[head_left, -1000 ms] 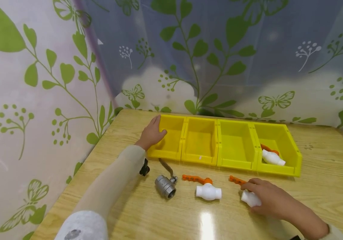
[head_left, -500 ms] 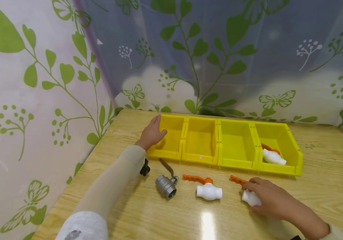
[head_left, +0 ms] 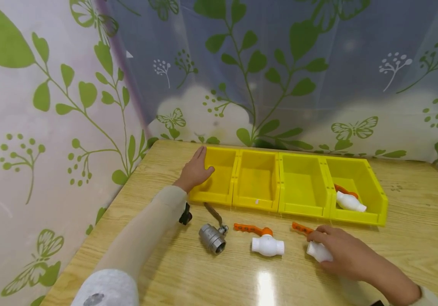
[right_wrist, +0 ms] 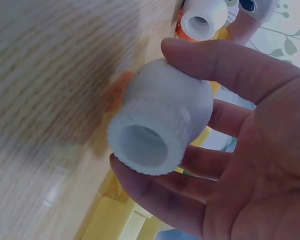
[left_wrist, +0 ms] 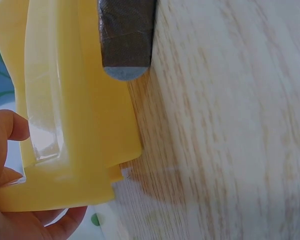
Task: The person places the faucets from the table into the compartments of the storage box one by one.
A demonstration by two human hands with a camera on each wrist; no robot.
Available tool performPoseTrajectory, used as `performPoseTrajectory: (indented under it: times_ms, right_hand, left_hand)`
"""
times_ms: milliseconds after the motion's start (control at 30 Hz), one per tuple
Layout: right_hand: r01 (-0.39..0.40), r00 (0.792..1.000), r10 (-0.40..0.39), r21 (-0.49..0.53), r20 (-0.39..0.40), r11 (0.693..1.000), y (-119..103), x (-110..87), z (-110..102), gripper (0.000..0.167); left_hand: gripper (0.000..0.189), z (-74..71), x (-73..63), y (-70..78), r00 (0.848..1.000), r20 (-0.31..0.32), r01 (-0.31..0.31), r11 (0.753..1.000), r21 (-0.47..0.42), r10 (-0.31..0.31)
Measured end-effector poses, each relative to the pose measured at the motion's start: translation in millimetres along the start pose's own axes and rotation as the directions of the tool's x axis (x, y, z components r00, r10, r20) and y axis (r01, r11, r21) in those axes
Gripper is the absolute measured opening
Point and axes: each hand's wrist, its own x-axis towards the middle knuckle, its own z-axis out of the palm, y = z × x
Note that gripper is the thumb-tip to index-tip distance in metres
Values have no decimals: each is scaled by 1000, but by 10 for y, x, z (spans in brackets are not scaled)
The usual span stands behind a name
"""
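Note:
My left hand (head_left: 195, 171) grips the side wall of the leftmost yellow bin (head_left: 219, 197). In the left wrist view, the thumb and fingers lie on opposite sides of that bin's wall (left_wrist: 70, 190). My right hand (head_left: 347, 253) holds a white plastic ball valve (head_left: 318, 251) with an orange lever handle (head_left: 302, 228), low over the table in front of the bins. In the right wrist view, thumb and fingers wrap the white valve body (right_wrist: 165, 95), its open ribbed end facing the camera. Part of the valve is hidden under the hand.
Left of the held valve lie another white valve (head_left: 268, 245) with an orange handle and a grey metal ball valve (head_left: 212, 239). The joined row of yellow bins stands behind them. A white valve (head_left: 351, 201) lies in the rightmost bin. Patterned cloth (head_left: 280, 85) hangs behind the table.
My right hand and the white ball valve in it have shifted very slightly left. The left hand keeps its grip on the bin, and the other valves stay in place.

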Motion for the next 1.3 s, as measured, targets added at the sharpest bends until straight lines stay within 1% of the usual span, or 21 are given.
performPoseTrajectory:
  times_ms: [233,400,567,700,900,1067,1167,1300]
  right_hand:
    - [23,999,-24,-21,-43,1000,-47,5,-46,47]
    - [39,995,-43,-50,-92,998,-79,24,-82,47]
    - [72,987,-80,-65,-136,995,-102,45,-115,45]
    - [88,977,-99,-67,-187,994,-138,65,-132,43]
    - [92,962,-104,-61,-253,994,-192,94,-160,44]
    - [107,951,-117,-50,-286,993,-224,115,-169,45]
    - [110,948,-118,-42,-294,993,-236,124,-173,46]
    - [98,948,-101,-24,-303,995,-244,114,-185,46]
  left_hand:
    - [77,-17,-19,13,1000,5,-9,1000,-12,9]
    - [77,-20,-30,32,1000,6,-8,1000,-19,8]
    - [76,-20,-37,38,1000,10,-5,1000,-28,5]
    - [76,-28,-42,36,1000,11,-1,999,-35,2]
    - [76,-40,-36,37,1000,3,-11,999,-53,12]
    - [76,-37,-30,24,1000,-5,-10,998,-57,9]
    - [75,-33,-26,16,1000,-11,-10,998,-56,10]
    - [75,-19,-23,11,1000,-10,-9,998,-58,9]
